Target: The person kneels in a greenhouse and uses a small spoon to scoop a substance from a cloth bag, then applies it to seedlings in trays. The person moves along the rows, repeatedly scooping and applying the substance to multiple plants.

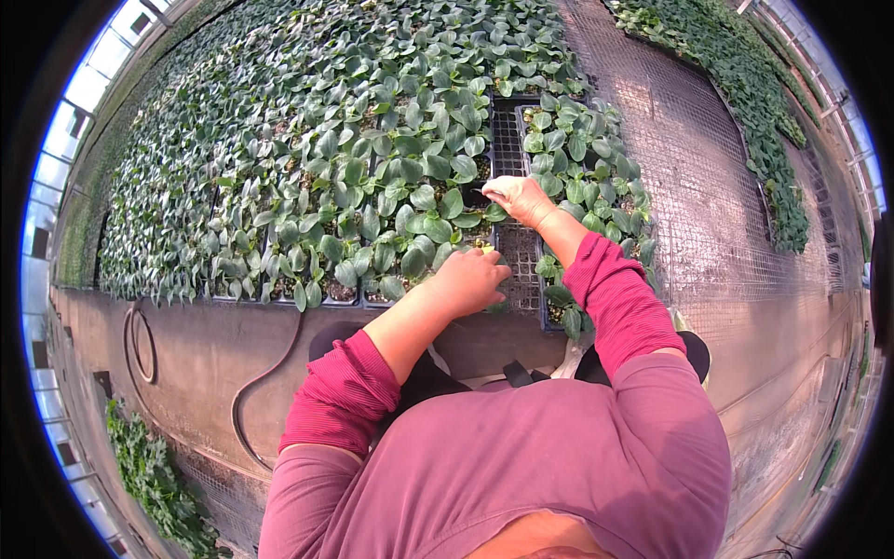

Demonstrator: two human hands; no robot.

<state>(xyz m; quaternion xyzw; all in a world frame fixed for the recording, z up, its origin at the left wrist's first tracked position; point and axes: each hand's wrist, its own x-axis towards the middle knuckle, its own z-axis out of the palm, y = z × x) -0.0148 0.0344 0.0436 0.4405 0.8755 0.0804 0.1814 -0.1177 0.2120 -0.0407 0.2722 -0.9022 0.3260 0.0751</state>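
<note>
Broad-leaved green seedlings (438, 229) in black plastic plug trays (343, 293) spread out before me. My right hand (518, 200) is above the right edge of this block, its fingers pinched together. A thin, pale tip sticks out to the left of those fingers; it is too small to name exactly. Lower and to the left, my left hand (469, 283) is among the leaves at the tray's near right side, fingers bent. A yellowish leaf (487, 249) shows beside its fingers, and its palm side is hidden.
Wire mesh (519, 269) shows in a narrow gap between the block and another seedling tray (548, 318) on the right. A mesh bench (688, 161) extends farther right towards more plants (775, 154). Hoses (241, 412) lie at lower left, near leafy plants (157, 482).
</note>
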